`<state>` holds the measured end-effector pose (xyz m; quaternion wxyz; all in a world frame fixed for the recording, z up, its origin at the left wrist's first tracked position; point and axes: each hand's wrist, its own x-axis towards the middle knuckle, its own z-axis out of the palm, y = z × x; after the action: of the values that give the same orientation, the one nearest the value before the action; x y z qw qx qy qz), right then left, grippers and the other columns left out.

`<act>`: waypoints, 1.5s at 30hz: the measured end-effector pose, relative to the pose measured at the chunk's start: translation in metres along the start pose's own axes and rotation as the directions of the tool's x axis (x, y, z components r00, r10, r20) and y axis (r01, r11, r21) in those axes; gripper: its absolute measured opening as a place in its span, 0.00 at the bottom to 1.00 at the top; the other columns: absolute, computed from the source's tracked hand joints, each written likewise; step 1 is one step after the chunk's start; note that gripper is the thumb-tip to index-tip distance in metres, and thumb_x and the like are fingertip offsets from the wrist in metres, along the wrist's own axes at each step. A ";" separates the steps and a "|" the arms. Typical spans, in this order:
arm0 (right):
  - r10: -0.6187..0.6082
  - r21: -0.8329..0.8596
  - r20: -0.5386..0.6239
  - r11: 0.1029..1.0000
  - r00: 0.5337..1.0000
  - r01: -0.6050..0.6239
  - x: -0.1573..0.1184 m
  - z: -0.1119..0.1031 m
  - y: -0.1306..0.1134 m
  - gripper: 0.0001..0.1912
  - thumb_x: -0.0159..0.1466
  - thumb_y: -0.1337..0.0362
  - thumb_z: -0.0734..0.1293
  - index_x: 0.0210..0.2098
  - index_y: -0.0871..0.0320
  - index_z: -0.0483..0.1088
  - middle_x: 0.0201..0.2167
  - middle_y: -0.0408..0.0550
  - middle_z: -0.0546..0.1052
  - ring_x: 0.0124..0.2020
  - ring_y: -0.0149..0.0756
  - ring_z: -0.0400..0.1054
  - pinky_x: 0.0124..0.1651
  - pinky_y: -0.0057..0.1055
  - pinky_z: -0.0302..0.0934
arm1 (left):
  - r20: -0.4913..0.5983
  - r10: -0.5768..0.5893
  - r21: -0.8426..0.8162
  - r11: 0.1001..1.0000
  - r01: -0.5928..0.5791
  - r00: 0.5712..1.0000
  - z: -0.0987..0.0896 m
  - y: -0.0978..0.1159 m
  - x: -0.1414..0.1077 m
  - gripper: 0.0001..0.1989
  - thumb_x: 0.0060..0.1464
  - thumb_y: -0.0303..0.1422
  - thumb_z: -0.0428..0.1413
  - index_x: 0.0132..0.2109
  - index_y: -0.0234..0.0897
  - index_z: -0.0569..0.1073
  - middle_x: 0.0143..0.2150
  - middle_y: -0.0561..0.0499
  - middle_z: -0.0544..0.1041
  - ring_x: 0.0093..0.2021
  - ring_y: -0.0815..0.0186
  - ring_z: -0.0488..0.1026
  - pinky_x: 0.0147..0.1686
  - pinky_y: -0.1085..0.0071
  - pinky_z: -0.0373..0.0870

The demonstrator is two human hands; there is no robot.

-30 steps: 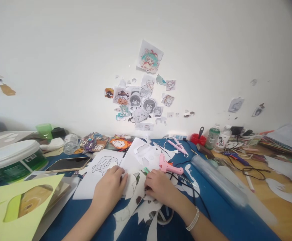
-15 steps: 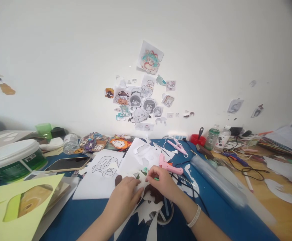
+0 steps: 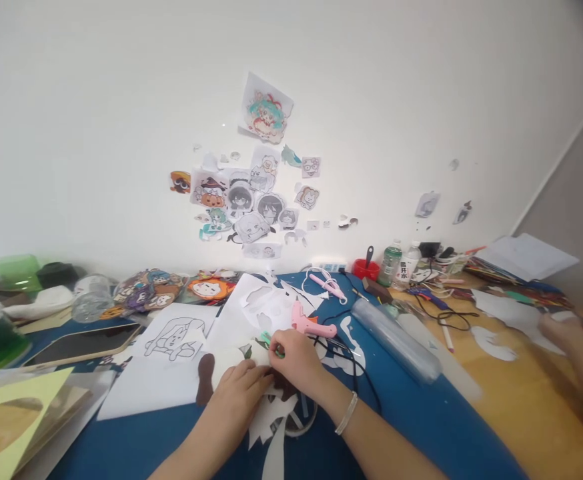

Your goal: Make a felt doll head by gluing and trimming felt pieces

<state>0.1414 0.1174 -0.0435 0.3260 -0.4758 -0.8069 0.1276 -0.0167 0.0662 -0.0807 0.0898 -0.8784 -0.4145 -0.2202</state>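
Observation:
My left hand [image 3: 244,390] lies palm down, fingers stretched over a pale paper cutout [image 3: 222,366] with dark brown parts. A brown rounded piece [image 3: 205,379] sticks out to its left. Close beside it, my right hand [image 3: 294,357] pinches a small green item [image 3: 266,338] above the cutout; its kind is mostly hidden by the fingers. Jagged white paper scraps [image 3: 271,417] lie below the hands, over a round roll-like ring [image 3: 307,423]. A pink glue gun [image 3: 310,321] lies just beyond my right hand.
A line drawing [image 3: 176,339] and a phone [image 3: 84,345] lie left. Right are a clear plastic roll [image 3: 396,340], black cables [image 3: 366,380], bottles [image 3: 392,265] and a red pot [image 3: 366,269]. Another person's blurred hand [image 3: 566,340] is at the right edge. Pictures [image 3: 251,227] hang on the wall.
The view has turned right, so everything sits further left. Another person's hand now shows at the right edge. My hands stay together at the cutout, with the green item still pinched.

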 end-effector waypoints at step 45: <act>-0.097 0.476 0.116 0.879 0.989 0.031 -0.005 -0.018 -0.018 0.08 0.63 0.67 0.58 0.33 0.57 0.68 0.29 0.41 0.71 0.31 0.29 0.66 0.33 0.22 0.57 | 0.192 -0.728 -0.632 0.422 0.650 0.658 -0.046 -0.004 0.016 0.21 0.43 0.50 0.53 0.39 0.41 0.72 0.23 0.53 0.77 0.28 0.60 0.74 0.31 0.68 0.72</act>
<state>0.1424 0.1021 -0.0223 0.3806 -0.3451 -0.7869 0.3419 -0.0251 0.0640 -0.0326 -0.2977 -0.5882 -0.6267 -0.4154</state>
